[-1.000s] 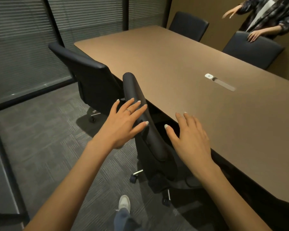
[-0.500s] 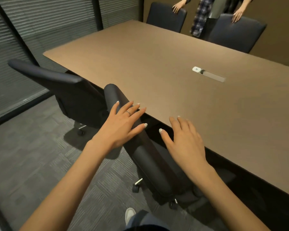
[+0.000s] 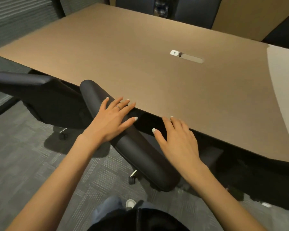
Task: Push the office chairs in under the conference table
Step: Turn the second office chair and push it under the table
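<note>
A black office chair [image 3: 140, 155] stands at the near edge of the brown conference table [image 3: 123, 55], its backrest top running diagonally and its seat tucked below the tabletop. My left hand [image 3: 112, 120] lies flat on the backrest's top, fingers spread, a ring on one finger. My right hand [image 3: 177, 142] hovers open just right of the backrest, fingertips at the table edge; whether it touches anything I cannot tell. A second black chair [image 3: 40, 95] stands to the left, close to the table.
More dark chairs [image 3: 195, 12] line the far side, with a person's plaid shirt [image 3: 162, 7] between them. A white power outlet strip [image 3: 187, 56] is set in the tabletop. Grey carpet [image 3: 23, 155] lies to the left. My shoe [image 3: 130, 203] shows below.
The chair has rolled in toward the table and its backrest now lies against the edge. My left hand has settled flat on it. The view has tilted down, nearer the table.
</note>
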Demonstrator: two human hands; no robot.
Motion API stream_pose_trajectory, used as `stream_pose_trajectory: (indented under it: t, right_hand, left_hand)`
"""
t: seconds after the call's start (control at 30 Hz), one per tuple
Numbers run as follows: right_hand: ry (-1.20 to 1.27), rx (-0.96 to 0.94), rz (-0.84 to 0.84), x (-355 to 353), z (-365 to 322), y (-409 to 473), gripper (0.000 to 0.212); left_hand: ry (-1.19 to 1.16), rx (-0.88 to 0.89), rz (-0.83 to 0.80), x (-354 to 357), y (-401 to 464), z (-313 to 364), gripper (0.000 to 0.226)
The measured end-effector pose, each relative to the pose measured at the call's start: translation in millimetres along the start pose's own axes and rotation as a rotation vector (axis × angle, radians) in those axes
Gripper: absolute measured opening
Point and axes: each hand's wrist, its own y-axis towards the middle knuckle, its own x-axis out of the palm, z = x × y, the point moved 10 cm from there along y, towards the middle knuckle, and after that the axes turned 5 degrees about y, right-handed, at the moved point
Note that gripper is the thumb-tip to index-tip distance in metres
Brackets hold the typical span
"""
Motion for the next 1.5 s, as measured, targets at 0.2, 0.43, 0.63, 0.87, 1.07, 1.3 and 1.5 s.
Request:
stream_pose_trajectory:
  t: [0.2, 0.43, 0.63, 0.87, 1.07, 1.3, 1.5]
  right_hand:
    - [0.020, 0.140, -0.004, 4, 12, -16, 0.061]
    - [0.055, 0.311, 0.013, 20, 3, -36, 0.061]
    - [0.086, 0.403, 0.071, 39, -18, -52, 0.059]
    - [-0.052, 0.447, 0.291, 49, -45, -63, 0.070]
    - [-0.152, 0.422, 0.347, 50, -49, -64, 0.083]
    - [-0.222, 0.340, 0.586, 36, -44, -70, 0.053]
    - [-0.255, 0.235, 0.711, 19, -14, -92, 0.047]
  left_hand:
    - [-0.048, 0.081, -0.043, 12, 12, 0, 0.073]
    - [-0.058, 0.235, -0.092, 17, 17, -3, 0.073]
    - [-0.059, 0.315, -0.117, 20, 9, -22, 0.083]
    - [-0.067, 0.398, -0.073, 11, -10, -49, 0.078]
    - [-0.057, 0.427, -0.007, 7, -16, -49, 0.079]
    - [-0.061, 0.421, 0.015, 8, -22, -36, 0.081]
    - [-0.042, 0.513, 0.037, 11, -41, -2, 0.078]
